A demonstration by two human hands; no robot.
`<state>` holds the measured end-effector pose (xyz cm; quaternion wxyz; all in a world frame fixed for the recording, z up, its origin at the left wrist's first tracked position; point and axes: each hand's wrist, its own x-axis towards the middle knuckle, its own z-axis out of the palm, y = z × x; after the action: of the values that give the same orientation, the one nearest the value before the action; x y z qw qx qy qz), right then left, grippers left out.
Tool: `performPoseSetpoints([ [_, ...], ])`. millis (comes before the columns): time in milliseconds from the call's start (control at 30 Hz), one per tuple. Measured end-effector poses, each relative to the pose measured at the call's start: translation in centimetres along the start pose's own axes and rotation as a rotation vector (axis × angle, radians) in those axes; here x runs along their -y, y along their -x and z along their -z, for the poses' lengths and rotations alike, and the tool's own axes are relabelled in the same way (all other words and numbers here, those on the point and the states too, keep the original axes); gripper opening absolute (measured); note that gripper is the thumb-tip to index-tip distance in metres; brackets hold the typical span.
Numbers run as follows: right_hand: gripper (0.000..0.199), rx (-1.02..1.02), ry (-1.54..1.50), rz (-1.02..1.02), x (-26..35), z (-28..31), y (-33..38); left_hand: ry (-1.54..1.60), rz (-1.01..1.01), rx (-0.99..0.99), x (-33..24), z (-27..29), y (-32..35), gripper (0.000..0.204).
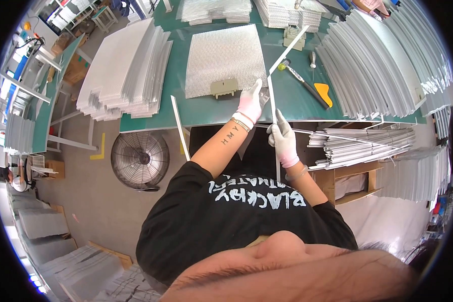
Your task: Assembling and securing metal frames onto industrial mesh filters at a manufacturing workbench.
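Note:
Both my hands wear white gloves. My right hand (283, 141) is closed around a long white strip (273, 103) that looks like metal edging. The strip runs up from my body over the table edge, then angles away to the far right. My left hand (251, 103) is beside the strip, at the lower right corner of a silvery mesh panel (226, 55). One of its fingers points up and the others curl in toward the strip; what they hold is hidden. A small grey-green block (224, 87) rests on the panel's near edge.
On the green table (178, 108) lie a hammer (307, 85), a screwdriver (313, 59) and an orange scraper (323, 93). Panel stacks stand left (128, 65) and right (372, 60). Another white strip (180, 126) leans at the front edge. A floor fan (141, 160) stands left.

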<state>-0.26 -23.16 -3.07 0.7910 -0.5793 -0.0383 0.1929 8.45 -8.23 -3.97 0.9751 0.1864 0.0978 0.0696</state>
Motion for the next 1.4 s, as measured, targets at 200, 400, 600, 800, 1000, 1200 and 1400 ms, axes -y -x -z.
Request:
performPoseSetpoints([
  [200, 0.055, -0.071, 0.257, 0.051, 0.2, -0.6, 0.5, -0.021, -0.029, -0.042, 0.2, 0.1, -0.2, 0.014],
  [400, 0.055, -0.051, 0.274, 0.067, -0.4, 0.0, 0.5, -0.041, -0.035, -0.091, 0.6, -0.1, 0.0, 0.015],
  [600, 0.056, -0.013, 0.219, 0.026, 0.8, -0.4, -0.2, -0.197, -0.024, -0.123, 0.6, 1.0, -0.7, 0.016],
  [800, 0.045, 0.096, 0.415, 0.08, 5.9, -0.9, -8.2, -0.151, 0.109, 0.061, 1.2, 0.7, 2.0, 0.016],
  [1000, 0.018, 0.168, 0.348, -0.16, 6.2, 0.2, -13.6, -0.278, 0.086, 0.245, -2.2, -0.2, 11.4, 0.034],
  [1200, 0.013, 0.385, 0.02, -0.156, 5.6, 0.7, -13.0, -1.706, -0.896, -0.194, -18.9, 10.5, 8.5, 0.036],
  [1400, 0.015, 0.309, -0.028, -0.064, 6.1, 1.0, -11.4, -0.652, -0.154, 0.146, -19.7, 3.9, 10.9, 0.057],
])
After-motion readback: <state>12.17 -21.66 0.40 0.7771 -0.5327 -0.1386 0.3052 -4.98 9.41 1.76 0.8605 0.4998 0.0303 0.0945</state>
